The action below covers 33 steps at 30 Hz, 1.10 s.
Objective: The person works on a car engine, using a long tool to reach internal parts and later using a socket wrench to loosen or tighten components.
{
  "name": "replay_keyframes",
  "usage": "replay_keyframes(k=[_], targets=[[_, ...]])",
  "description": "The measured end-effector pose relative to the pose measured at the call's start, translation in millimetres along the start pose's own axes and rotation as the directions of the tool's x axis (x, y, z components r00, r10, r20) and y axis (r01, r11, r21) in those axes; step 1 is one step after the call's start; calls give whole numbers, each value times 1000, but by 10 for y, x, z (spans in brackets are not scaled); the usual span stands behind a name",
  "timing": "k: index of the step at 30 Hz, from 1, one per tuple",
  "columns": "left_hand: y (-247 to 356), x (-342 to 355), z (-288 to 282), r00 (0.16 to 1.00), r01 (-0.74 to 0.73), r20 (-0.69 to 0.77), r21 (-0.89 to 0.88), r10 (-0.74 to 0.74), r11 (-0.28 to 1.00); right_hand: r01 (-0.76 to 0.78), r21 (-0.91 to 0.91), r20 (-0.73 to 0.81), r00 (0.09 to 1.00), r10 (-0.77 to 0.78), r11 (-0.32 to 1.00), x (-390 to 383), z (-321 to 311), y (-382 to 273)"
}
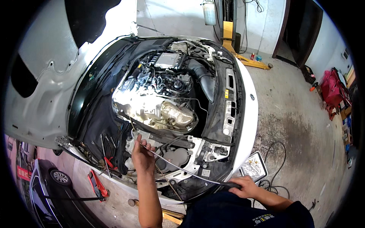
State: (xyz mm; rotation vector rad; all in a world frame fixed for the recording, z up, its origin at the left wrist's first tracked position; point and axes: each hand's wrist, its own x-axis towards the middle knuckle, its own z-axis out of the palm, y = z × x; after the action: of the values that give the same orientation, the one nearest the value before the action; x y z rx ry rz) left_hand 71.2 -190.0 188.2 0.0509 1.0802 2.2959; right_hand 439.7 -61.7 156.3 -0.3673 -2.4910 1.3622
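I stand over the open engine bay (167, 95) of a white car. My left hand (142, 155) reaches into the near side of the bay and pinches a long thin metal rod (182, 169) near its far end. My right hand (243, 186) grips the rod's dark handle at the car's front edge. The rod runs slantwise between both hands, above a pale plastic reservoir (175, 157). A shiny heat shield (176, 114) sits just beyond my left hand.
The raised white hood (49, 76) stands at the left. A work lamp (254, 166) and black cable (277, 167) lie on the stained concrete floor at right. A red tool (97, 184) lies at lower left. A yellow lift arm (243, 57) and red cart (331, 89) stand beyond.
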Motion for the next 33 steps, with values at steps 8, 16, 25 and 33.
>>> replay_keyframes(k=[8, 16, 25, 33], targets=[[-784, 874, 349, 981, -159, -99, 89, 168, 983, -209, -28, -18, 978, 209, 977, 570, -415, 440], [-1320, 1900, 602, 920, -225, -279, 196, 274, 955, -279, 84, -77, 955, 285, 957, 1472, -771, 1134], [-1515, 2290, 249, 971, -161, -23, 671, 237, 724, -299, 153, -301, 894, 332, 942, 2067, -1650, 1915], [-917, 2094, -611, 719, 91, -106, 994, 687, 57, -359, 270, -238, 874, 423, 893, 2582, -1346, 2483]])
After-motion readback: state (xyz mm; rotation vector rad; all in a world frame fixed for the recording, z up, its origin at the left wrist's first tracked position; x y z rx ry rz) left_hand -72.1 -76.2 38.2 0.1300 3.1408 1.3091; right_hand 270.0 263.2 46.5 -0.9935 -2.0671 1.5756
